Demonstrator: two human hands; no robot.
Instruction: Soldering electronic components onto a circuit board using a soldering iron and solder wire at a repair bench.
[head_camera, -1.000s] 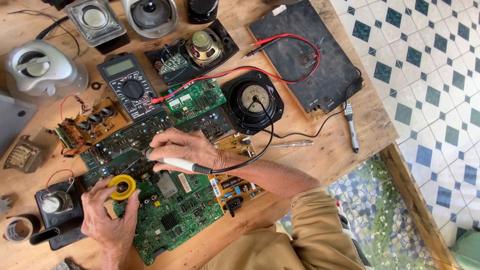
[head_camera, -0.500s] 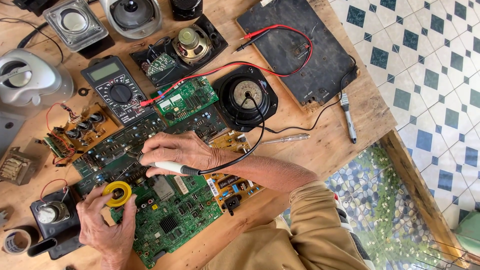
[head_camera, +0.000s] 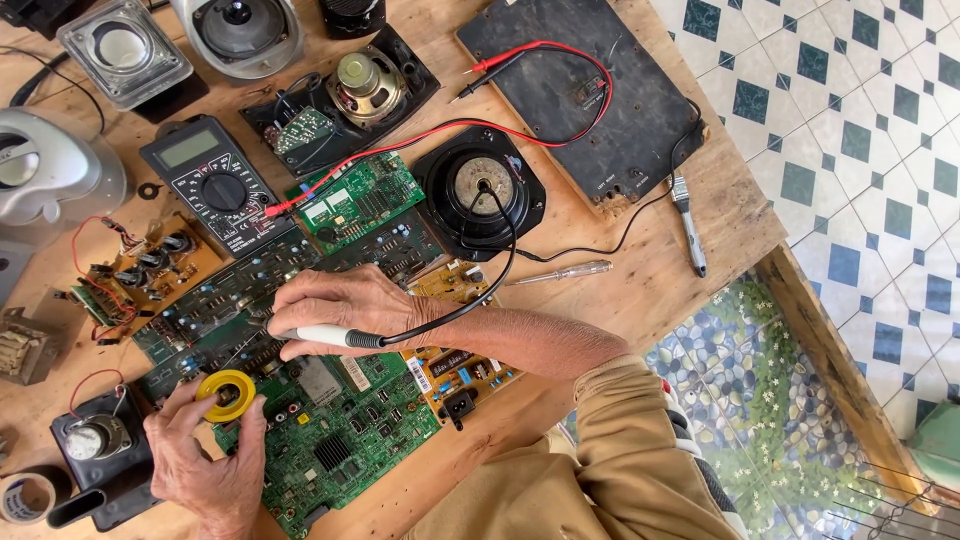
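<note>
Gripping a white-handled soldering iron (head_camera: 322, 336), the right hand (head_camera: 345, 310) lies across the circuit boards, its fingers curled together over the handle and the thumb pressed beneath it. The iron lies level, its tip end pointing away from the black cord and hidden under the fingers, just above the upper edge of the large green circuit board (head_camera: 335, 440). The black cord (head_camera: 500, 262) leaves the handle and arcs over the black round speaker (head_camera: 480, 192), which sits well above that board. The left hand (head_camera: 205, 465) rests at the green board's left corner, thumb and fingers clamped on a yellow spool of solder (head_camera: 226, 394), which sits against the board's left edge, near the iron's tip end but apart from it.

Touching the green board on its right is a tan power board (head_camera: 455, 370); above it lie dark boards and a smaller green board (head_camera: 362, 203). A black multimeter (head_camera: 215, 183) lies up and left of the large board, its red lead (head_camera: 560, 75) looping over a black flat panel (head_camera: 580, 100) far above and to the right. A screwdriver (head_camera: 560, 272) lies to the upper right.

Everything rests on a worn wooden table (head_camera: 680, 280). Beyond the table's right edge runs a white and teal patterned tile floor (head_camera: 860, 130).
</note>
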